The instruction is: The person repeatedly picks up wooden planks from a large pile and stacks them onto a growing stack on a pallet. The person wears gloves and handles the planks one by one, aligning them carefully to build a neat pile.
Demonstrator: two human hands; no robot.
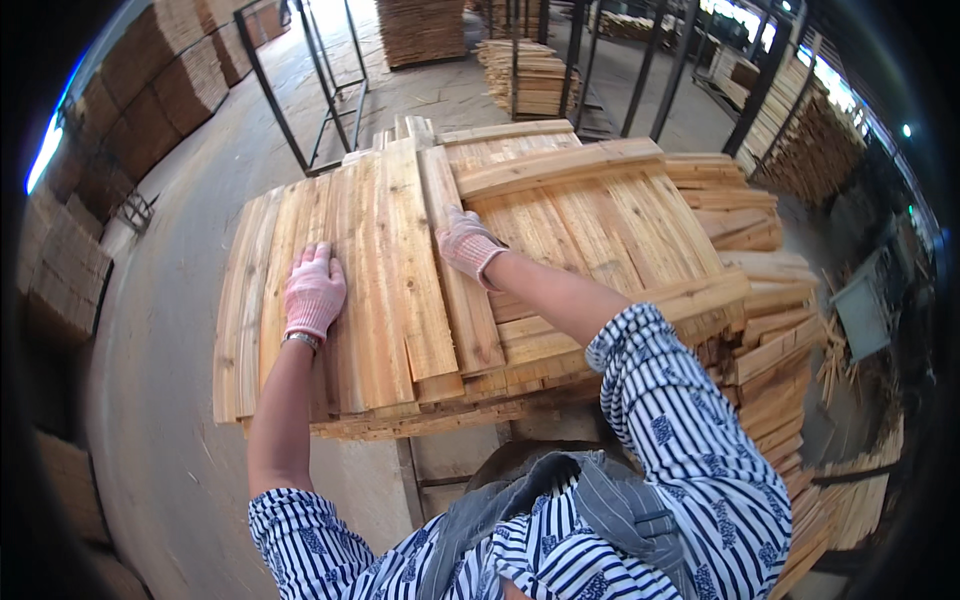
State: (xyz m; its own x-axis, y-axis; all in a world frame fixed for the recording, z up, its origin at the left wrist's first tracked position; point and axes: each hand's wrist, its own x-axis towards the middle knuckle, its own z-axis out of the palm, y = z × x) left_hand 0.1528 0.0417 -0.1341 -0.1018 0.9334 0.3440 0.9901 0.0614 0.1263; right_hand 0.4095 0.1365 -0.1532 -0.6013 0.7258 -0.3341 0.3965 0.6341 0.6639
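My left hand (315, 290), in a pink knitted glove, lies flat on a row of wooden boards (345, 370) set side by side, its fingers stretched toward the far end. My right hand (468, 245), gloved alike, is curled over a narrow board (472, 325) near the middle of the stack; some of its fingertips are hidden. Just left of that piece, a raised board (405, 200) rests on top of the row. To the right, two crosswise boards (560, 168) (650, 308) lie over another layer of lengthwise boards (590, 230).
Rougher timber pieces (790, 340) are heaped along the right side. Dark metal frames (300, 90) stand beyond the stack. Tall piles of boards (420, 30) rise at the back, and more piles (150, 110) line the left. A grey concrete floor (170, 310) runs between.
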